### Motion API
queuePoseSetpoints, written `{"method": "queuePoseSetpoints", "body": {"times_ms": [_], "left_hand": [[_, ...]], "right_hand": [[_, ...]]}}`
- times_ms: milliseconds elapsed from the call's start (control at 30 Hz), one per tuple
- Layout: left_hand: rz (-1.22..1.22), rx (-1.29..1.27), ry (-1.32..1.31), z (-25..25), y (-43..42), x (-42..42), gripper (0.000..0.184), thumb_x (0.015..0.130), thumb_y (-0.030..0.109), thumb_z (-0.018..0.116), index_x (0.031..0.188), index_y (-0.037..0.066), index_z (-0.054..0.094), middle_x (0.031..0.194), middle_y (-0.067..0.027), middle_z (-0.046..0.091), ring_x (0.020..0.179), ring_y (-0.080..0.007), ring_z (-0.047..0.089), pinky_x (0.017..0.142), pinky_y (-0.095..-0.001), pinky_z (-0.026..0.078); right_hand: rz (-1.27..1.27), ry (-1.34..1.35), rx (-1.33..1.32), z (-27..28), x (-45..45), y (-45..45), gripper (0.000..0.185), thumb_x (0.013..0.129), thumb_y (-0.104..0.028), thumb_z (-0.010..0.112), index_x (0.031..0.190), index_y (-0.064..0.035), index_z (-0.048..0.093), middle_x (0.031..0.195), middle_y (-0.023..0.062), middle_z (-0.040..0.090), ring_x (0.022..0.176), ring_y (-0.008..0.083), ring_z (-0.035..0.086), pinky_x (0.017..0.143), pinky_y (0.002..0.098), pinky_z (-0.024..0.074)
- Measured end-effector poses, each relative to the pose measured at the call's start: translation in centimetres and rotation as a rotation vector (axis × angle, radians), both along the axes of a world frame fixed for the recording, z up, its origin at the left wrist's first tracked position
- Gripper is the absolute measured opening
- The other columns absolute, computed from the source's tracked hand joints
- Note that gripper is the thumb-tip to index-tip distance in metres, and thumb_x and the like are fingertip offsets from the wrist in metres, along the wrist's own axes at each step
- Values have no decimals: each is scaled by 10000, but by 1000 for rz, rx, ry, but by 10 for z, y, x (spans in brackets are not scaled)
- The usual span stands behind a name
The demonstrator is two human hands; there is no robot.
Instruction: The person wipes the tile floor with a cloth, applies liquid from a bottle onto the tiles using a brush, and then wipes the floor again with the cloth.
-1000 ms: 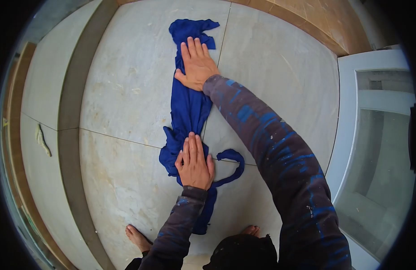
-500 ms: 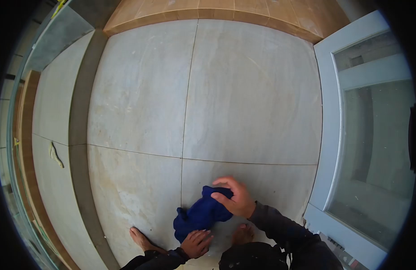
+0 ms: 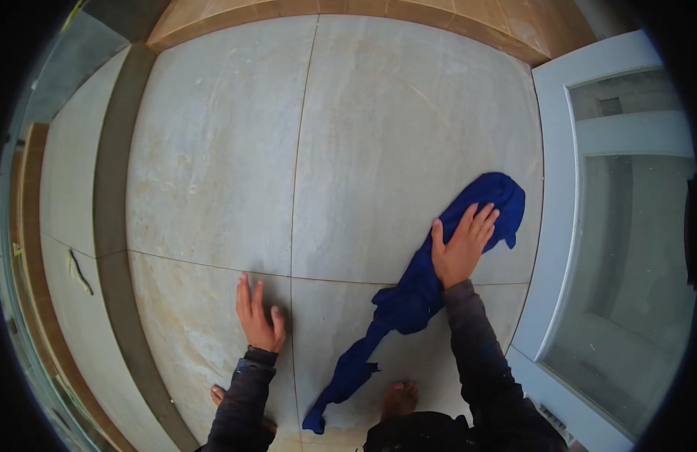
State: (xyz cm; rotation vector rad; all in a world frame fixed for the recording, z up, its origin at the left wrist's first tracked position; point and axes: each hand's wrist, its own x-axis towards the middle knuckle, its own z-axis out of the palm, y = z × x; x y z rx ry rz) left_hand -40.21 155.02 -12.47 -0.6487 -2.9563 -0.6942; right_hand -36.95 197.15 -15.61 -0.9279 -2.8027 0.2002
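Observation:
A blue cloth point(image 3: 412, 290) lies stretched diagonally over the tiled floor, from near the white frame at the right down to the feet. My right hand point(image 3: 464, 245) rests flat on its upper part, fingers spread. The cloth's far end is wide and bunched, and its near end narrows to a thin twisted tail. My left hand point(image 3: 259, 316) is to the left of the cloth, over the floor tiles point(image 3: 205, 181), with its fingers apart and nothing in it.
A white framed glass panel point(image 3: 557, 218) stands along the right. Wooden boards point(image 3: 348, 9) edge the far side. On the left are a raised ledge point(image 3: 111, 181) and a small pale strip point(image 3: 79, 273). Bare feet point(image 3: 399, 398) show at the bottom.
The cloth has gone from a bunch near the feet to a long diagonal spread toward the far right. My right hand has moved forward and right with it; my left hand has moved forward and left, off it.

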Motion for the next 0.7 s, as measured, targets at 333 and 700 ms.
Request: {"method": "queuePoseSetpoints", "body": {"times_ms": [333,700], "left_hand": [[13,-51,7,-18,-12,-23,596,1039,308,452,1544,-10,451,1664,-283,373,1518,-473,374,1191,-561,288],[48,-114,-39,-22,-22,-24,607,987,282,482,1511,-24,459,1656,-292,374,1507,-474,382,1178,-566,286]], "right_hand": [[534,190,-20,-12,-314,-22,904,907,-496,542,1600,62,377,1687,300,294,1600,449,195,1308,565,131],[285,34,-34,11,-49,68,733,869,-335,684,1437,93,506,1427,305,506,1360,461,453,1216,583,297]]}}
